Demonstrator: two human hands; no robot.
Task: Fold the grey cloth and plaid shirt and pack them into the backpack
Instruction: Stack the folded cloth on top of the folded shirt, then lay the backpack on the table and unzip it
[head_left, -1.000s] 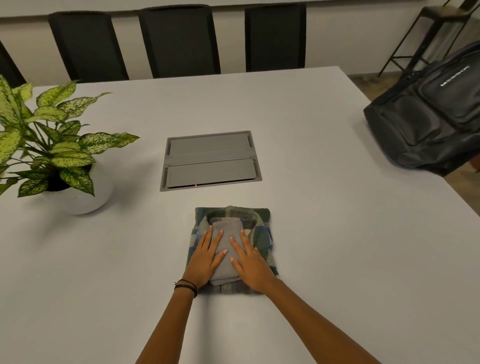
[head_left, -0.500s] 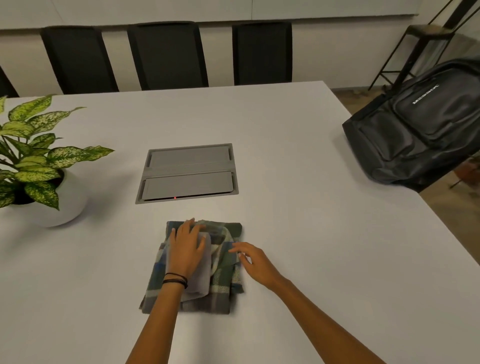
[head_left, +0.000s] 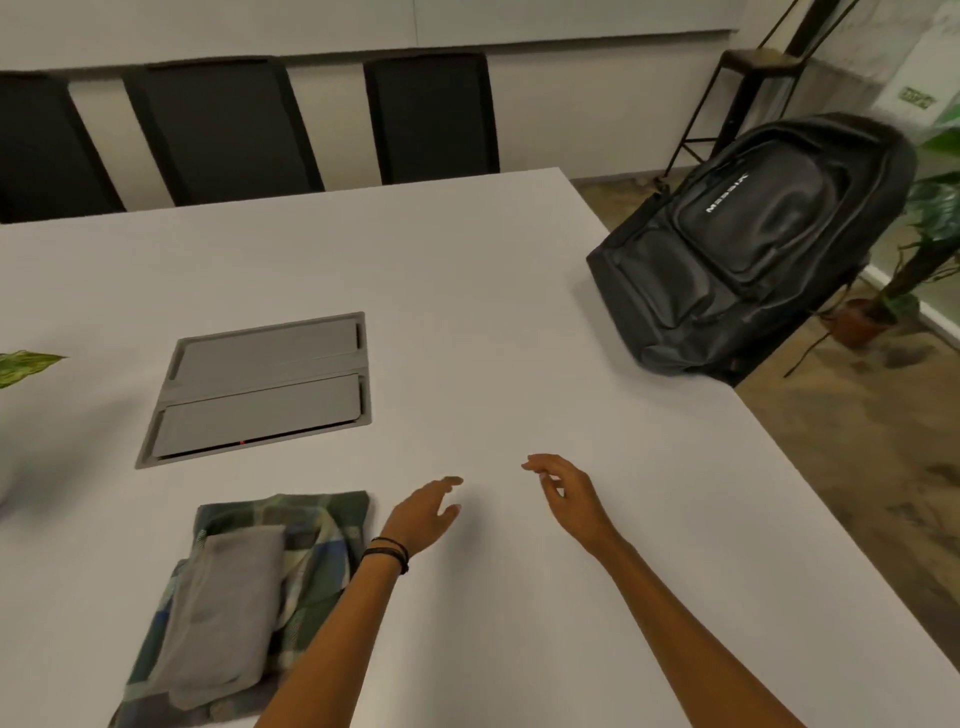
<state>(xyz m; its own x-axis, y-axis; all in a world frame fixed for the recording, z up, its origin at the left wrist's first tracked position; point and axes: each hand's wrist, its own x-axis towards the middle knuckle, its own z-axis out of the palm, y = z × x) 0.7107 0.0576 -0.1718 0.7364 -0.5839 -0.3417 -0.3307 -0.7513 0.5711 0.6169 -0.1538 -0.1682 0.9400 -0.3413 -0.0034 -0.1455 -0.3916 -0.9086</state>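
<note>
Hands first: both hover over the bare white table (head_left: 519, 322), empty, holding nothing. The left hand (head_left: 423, 517) is stretched forward with its palm turned inward, fingers loosely spread and slightly curled, thumb uppermost; dark bands (head_left: 387, 551) circle its wrist. The right hand (head_left: 569, 496) is level with it and a little apart, fingers relaxed and bent, the tips angled towards the left hand. Both forearms reach in from the near edge, slanting away from the body.

Just beside the left wrist, on its outer side, lies the folded plaid shirt (head_left: 322, 530), a green, blue and cream bundle flat on the table. The grey cloth (head_left: 223, 613) sits folded on top of it, its long axis running from the near edge away, tilted slightly towards the hands at the far end. Neither hand touches either piece.

Well beyond the right hand, at the table's far right edge, the black backpack (head_left: 753, 244) stands leaning, its front pockets facing the hands and its top pointing away and to the right. Beyond the shirt, a grey hatch (head_left: 265, 384) is set flush in the tabletop.
</note>
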